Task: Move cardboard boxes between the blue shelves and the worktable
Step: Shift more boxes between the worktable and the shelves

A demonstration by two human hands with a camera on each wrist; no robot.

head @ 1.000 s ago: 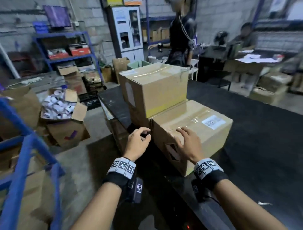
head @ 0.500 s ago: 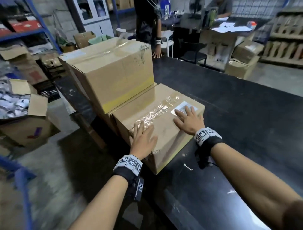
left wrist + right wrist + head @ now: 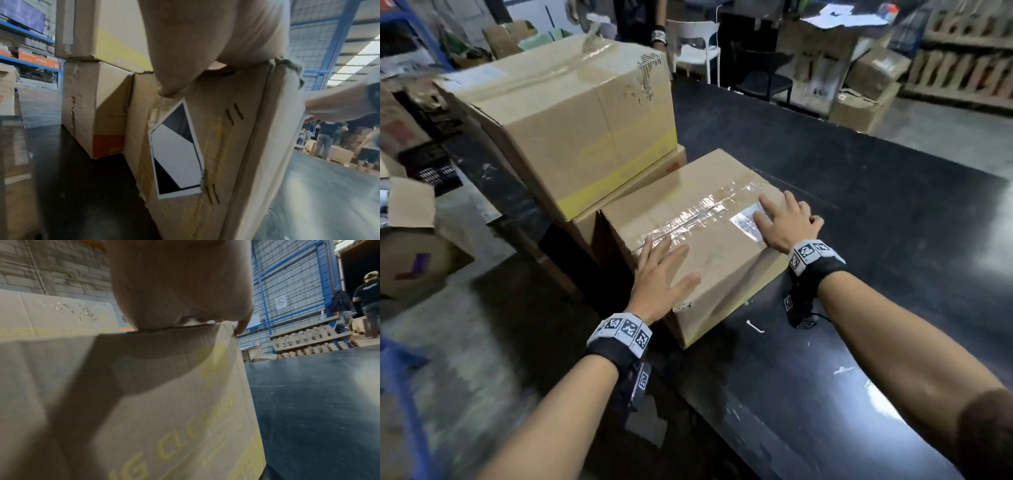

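A taped cardboard box with a white label lies on the black worktable near its left corner. My left hand rests flat on the box top near its near-left corner, fingers straight. My right hand lies flat on the top at the right edge, over the label, fingers spread. Behind it a larger box with a yellow band sits stacked on a lower box. The left wrist view shows the near box's end face with a black-and-white sticker; the right wrist view shows its side with yellow print.
A blue shelf frame stands at the lower left. An open carton sits on the floor to the left. A person stands behind the table by a white chair. More boxes and pallets lie far right.
My view has swung right and closer to the table. Both hands went from the near box's front corner to lying flat on its top, the right hand reaching the label.
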